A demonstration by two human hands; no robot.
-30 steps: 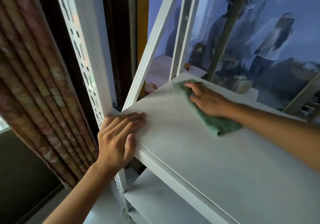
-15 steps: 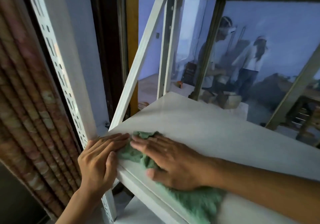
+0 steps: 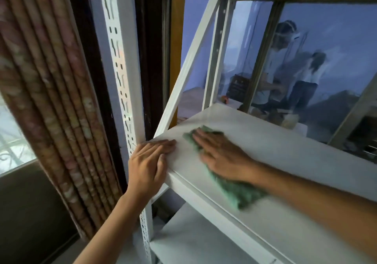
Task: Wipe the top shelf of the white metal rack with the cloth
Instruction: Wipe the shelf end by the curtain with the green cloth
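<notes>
top shelf (image 3: 285, 161) of the white metal rack: a flat white panel running from the near left corner off toward the right, tilted in view by the head camera.

far left: a gathered patterned curtain (image 3: 51, 100) hangs in vertical folds, with a strip of bright window (image 3: 12, 141) beside it. next comes a dark wooden frame (image 3: 142, 59), then the rack's perforated white upright (image 3: 120, 59), slotted along its length. a white diagonal brace (image 3: 191, 59) slants from the shelf's left corner up to the right.

left hand (image 3: 149, 165): laid over the shelf's near left corner, just beside the upright. fingers (image 3: 163, 146) extended and close together, flat on the top surface, thumb down along the front edge. it grips nothing but the shelf corner.

right hand (image 3: 220, 155): palm down on the green cloth (image 3: 238, 192), fingers straight and slightly spread, pressing it flat against the shelf (hand and cloth are motion-blurred). the cloth shows beyond the fingertips and trails back under the wrist toward the front edge. fingertips of the two hands are near each other but apart.

below: a lower shelf (image 3: 193, 241) of the same rack, white.

right, behind the rack: glass (image 3: 326, 39) with blurred reflections of two figures.
</notes>
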